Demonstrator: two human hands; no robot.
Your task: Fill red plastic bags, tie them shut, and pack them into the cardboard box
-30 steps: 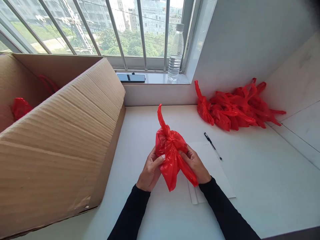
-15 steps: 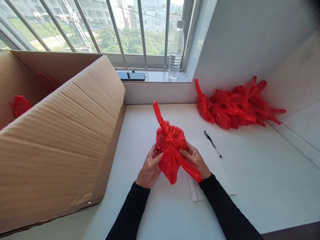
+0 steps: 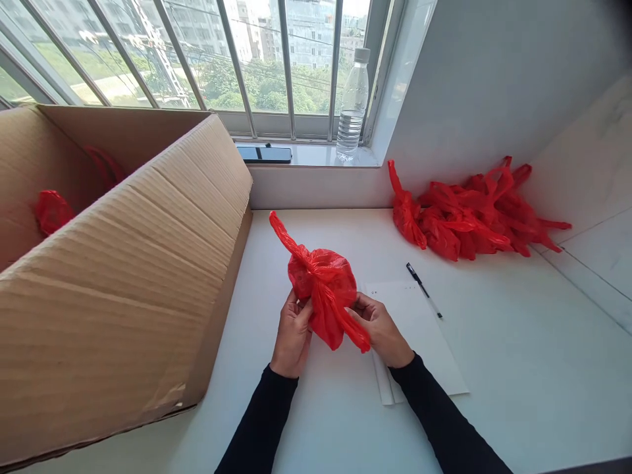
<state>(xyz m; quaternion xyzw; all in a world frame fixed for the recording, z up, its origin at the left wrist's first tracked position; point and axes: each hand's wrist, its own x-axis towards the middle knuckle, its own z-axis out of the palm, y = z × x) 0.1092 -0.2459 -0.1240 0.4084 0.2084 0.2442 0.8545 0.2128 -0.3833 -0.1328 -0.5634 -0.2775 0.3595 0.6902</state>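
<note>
A red plastic bag (image 3: 326,283), tied at its neck with two twisted handles sticking out, is held up above the white table between both hands. My left hand (image 3: 291,332) grips its lower left side, thumb in front and fingers partly behind it. On the other side my right hand (image 3: 380,326) pinches the bag's right edge, close to the lower handle. What the bag contains cannot be made out. White paper (image 3: 419,342) lies under my right hand and forearm, with a black-capped pen (image 3: 424,291) along its upper right edge.
A large open cardboard box (image 3: 123,283) fills the left side, with red bags (image 3: 53,212) inside. Several tied red bags (image 3: 469,214) are heaped at the back right by the wall. A water bottle (image 3: 350,115) and a phone (image 3: 265,155) rest on the windowsill.
The tied red bag has turned anticlockwise and shifted slightly left; its upper handle now points further left. Both hands keep hold of it. The whole view has shifted a little.
</note>
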